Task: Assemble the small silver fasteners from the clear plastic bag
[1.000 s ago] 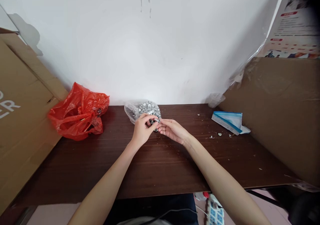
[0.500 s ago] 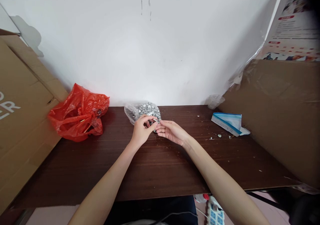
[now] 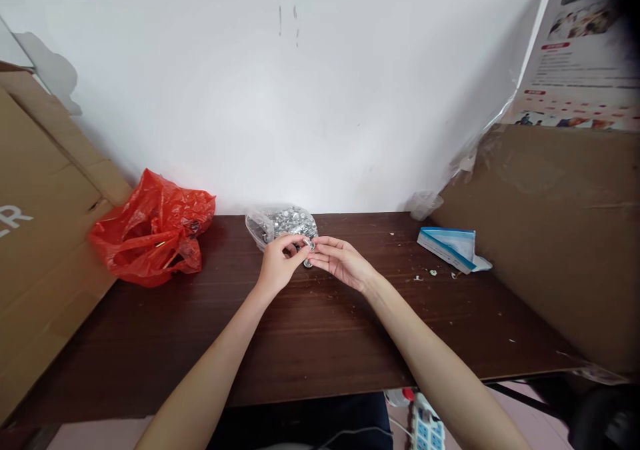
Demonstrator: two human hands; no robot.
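Note:
My left hand (image 3: 279, 262) pinches a small shiny metal piece (image 3: 309, 244) between thumb and fingertips. From the other side, my right hand (image 3: 344, 262) meets it with bent fingers, its fingertips closed at the piece's edge. The piece is too small to name exactly. Just below the fingertips a round silvery metal part (image 3: 307, 263) shows on the table. Behind my hands lies a clear plastic bag (image 3: 259, 227) full of similar small metal parts (image 3: 295, 221), partly hidden by my left hand.
A crumpled red plastic bag (image 3: 150, 227) sits at the left beside a cardboard box (image 3: 45, 237). To the right are a blue-and-white packet (image 3: 447, 247), white scraps (image 3: 433, 273), a clear plastic cup (image 3: 424, 203) and another large cardboard box (image 3: 560, 237). A white wall (image 3: 320, 103) closes the back.
My hands stay together at the metal piece, with only slight finger movement. The right fingers have shifted a little around it. The whole view has moved slightly.

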